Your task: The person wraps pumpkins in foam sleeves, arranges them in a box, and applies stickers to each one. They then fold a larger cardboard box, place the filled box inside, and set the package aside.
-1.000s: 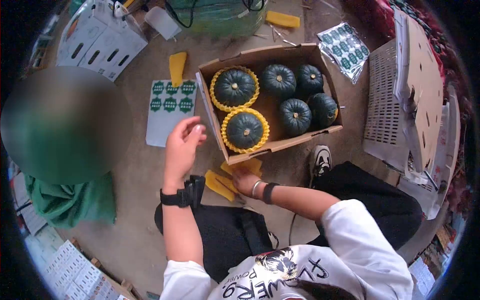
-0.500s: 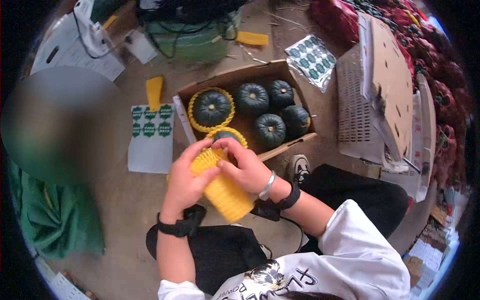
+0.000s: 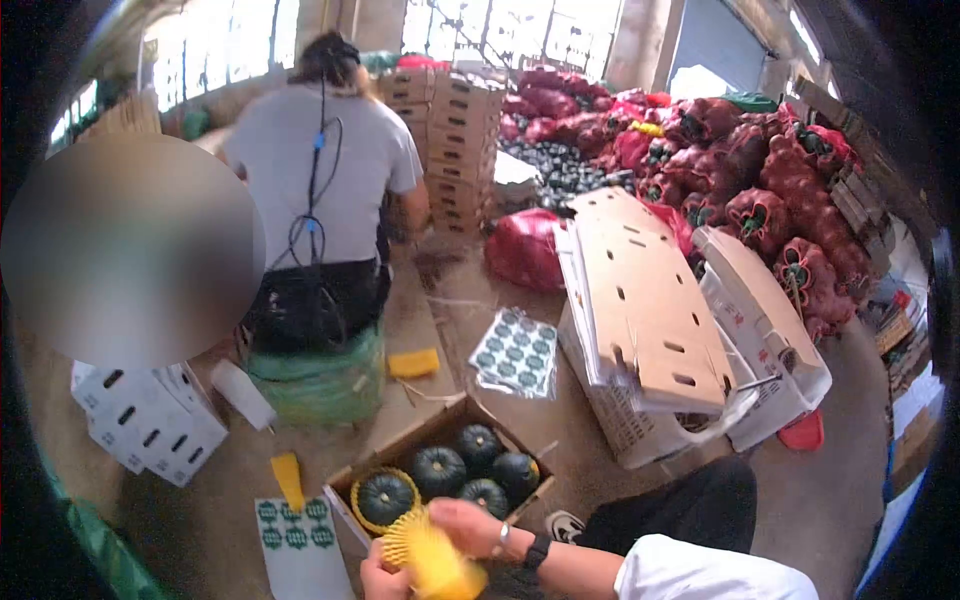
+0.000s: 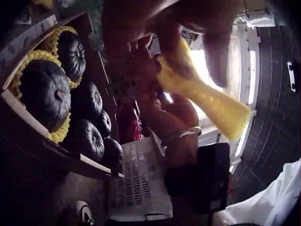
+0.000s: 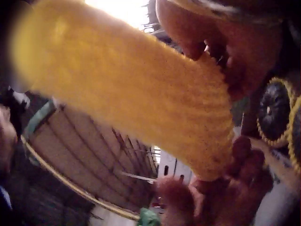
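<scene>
Both hands hold a yellow foam net sleeve point(image 3: 440, 568), its ribbed end spread toward the carton. In the head view my left hand point(image 3: 384, 576) pinches the sleeve's left edge and my right hand point(image 3: 470, 526) grips its upper side. The right wrist view shows the sleeve large, with left-hand fingers point(image 5: 214, 200) at its ribbed mouth. Just beyond the hands is an open carton point(image 3: 415, 436) of dark green pumpkins point(image 3: 438, 470). One pumpkin point(image 3: 385, 498) wears a yellow net; a second netted pumpkin point(image 4: 44, 96) shows in the left wrist view, hidden behind the hands in the head view.
Sticker sheets point(image 3: 515, 352) lie on the floor, one with a yellow net point(image 3: 287, 480) across it. White crates with flat cardboard point(image 3: 650, 300) stand right. A person point(image 3: 320, 180) sits ahead, back turned. Stacked cartons point(image 3: 455, 150) and red mesh sacks point(image 3: 720, 190) are behind.
The right hand has lifted a net sleeve from the floor by the carton, and the left hand has joined it on the sleeve. The head view has tilted up to the room.
</scene>
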Demonstrator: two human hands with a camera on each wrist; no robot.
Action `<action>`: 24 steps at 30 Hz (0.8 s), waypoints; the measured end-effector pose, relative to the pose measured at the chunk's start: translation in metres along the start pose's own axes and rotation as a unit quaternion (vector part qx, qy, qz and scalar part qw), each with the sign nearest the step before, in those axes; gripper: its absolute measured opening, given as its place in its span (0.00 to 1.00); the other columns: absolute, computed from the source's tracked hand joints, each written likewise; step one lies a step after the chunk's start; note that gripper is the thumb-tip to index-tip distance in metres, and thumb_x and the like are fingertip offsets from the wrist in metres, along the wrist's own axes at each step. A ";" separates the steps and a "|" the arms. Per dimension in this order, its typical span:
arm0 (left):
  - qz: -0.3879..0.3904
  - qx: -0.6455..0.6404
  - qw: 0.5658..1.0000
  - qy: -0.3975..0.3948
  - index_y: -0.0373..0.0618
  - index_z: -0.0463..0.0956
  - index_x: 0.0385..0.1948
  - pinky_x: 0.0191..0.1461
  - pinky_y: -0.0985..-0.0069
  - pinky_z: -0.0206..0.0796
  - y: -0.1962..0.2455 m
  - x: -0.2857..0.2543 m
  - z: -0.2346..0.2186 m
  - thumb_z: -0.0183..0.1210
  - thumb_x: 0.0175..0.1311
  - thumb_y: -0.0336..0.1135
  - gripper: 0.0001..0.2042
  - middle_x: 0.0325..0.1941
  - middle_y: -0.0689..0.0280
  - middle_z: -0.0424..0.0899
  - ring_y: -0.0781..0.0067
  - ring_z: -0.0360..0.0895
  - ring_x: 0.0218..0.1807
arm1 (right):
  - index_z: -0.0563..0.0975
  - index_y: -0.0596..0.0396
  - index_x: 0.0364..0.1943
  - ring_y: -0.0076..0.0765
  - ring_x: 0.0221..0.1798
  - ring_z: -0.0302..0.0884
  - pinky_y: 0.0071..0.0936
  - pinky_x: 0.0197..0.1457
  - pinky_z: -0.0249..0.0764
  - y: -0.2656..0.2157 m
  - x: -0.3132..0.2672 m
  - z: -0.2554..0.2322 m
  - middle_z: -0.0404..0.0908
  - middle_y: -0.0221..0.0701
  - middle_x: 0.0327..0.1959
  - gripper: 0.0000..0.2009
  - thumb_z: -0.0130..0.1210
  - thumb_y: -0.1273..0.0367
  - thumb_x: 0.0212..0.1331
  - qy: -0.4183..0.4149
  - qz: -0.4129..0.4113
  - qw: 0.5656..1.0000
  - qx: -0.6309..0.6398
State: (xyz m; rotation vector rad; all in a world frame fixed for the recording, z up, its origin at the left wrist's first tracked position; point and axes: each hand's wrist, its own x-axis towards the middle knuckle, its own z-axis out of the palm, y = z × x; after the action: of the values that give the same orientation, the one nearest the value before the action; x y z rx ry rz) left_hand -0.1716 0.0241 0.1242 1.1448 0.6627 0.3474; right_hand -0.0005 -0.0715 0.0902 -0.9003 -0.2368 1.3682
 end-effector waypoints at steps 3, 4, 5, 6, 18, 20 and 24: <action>0.280 0.384 0.855 0.209 0.40 0.74 0.27 0.39 0.74 0.66 -0.007 0.010 -0.018 0.59 0.48 0.25 0.05 0.27 0.62 0.74 0.62 0.72 0.31 | 0.72 0.55 0.34 0.40 0.31 0.76 0.30 0.37 0.73 -0.007 -0.016 0.027 0.77 0.30 0.31 0.14 0.63 0.65 0.48 -0.008 -0.225 0.829 -0.512; 0.261 0.426 0.827 0.259 0.40 0.73 0.27 0.40 0.71 0.66 -0.006 0.009 -0.016 0.60 0.47 0.26 0.06 0.26 0.58 0.72 0.55 0.70 0.32 | 0.71 0.55 0.34 0.45 0.31 0.75 0.32 0.36 0.73 -0.019 -0.016 0.023 0.77 0.34 0.31 0.15 0.64 0.68 0.43 0.071 -0.263 0.703 -0.658; 0.257 0.417 0.837 0.244 0.40 0.73 0.30 0.42 0.71 0.66 -0.005 0.009 -0.009 0.61 0.47 0.26 0.08 0.29 0.59 0.73 0.58 0.71 0.34 | 0.71 0.53 0.32 0.49 0.31 0.74 0.35 0.33 0.72 -0.026 -0.013 0.025 0.74 0.40 0.31 0.15 0.63 0.71 0.37 0.138 -0.280 0.706 -0.636; 0.252 0.408 0.847 0.232 0.40 0.72 0.33 0.44 0.71 0.66 -0.003 0.009 -0.005 0.61 0.47 0.25 0.11 0.31 0.59 0.74 0.60 0.72 0.36 | 0.71 0.53 0.30 0.49 0.31 0.75 0.35 0.33 0.72 -0.032 -0.013 0.028 0.74 0.39 0.29 0.12 0.60 0.72 0.39 0.150 -0.311 0.669 -0.658; 0.106 0.259 0.948 0.149 0.39 0.71 0.46 0.49 0.65 0.68 -0.051 0.028 -0.017 0.48 0.53 0.28 0.17 0.41 0.52 0.80 0.54 0.78 0.46 | 0.66 0.33 0.58 0.54 0.50 0.66 0.45 0.51 0.66 -0.016 0.015 -0.069 0.68 0.45 0.49 0.41 0.68 0.48 0.30 -0.011 0.023 0.368 -0.929; 0.072 0.209 0.965 0.141 0.38 0.71 0.45 0.50 0.66 0.68 -0.059 0.034 -0.017 0.53 0.51 0.29 0.17 0.42 0.51 0.80 0.54 0.78 0.46 | 0.65 0.34 0.59 0.54 0.51 0.66 0.47 0.52 0.66 -0.028 0.014 -0.058 0.68 0.45 0.49 0.43 0.69 0.48 0.30 0.004 0.034 0.436 -0.899; 0.013 0.065 0.996 -0.064 0.40 0.65 0.54 0.52 0.69 0.67 -0.044 0.025 0.012 0.70 0.44 0.37 0.33 0.49 0.58 0.76 0.65 0.74 0.51 | 0.66 0.37 0.57 0.57 0.54 0.62 0.49 0.53 0.65 -0.033 -0.012 0.017 0.64 0.46 0.52 0.43 0.70 0.51 0.27 0.067 -0.151 0.524 -0.835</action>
State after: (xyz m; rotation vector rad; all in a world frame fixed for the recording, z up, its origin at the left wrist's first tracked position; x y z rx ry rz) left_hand -0.1487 0.0127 0.0789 1.2892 0.5638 0.2535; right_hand 0.0104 -0.0734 0.1279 -2.3398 -1.6913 0.2971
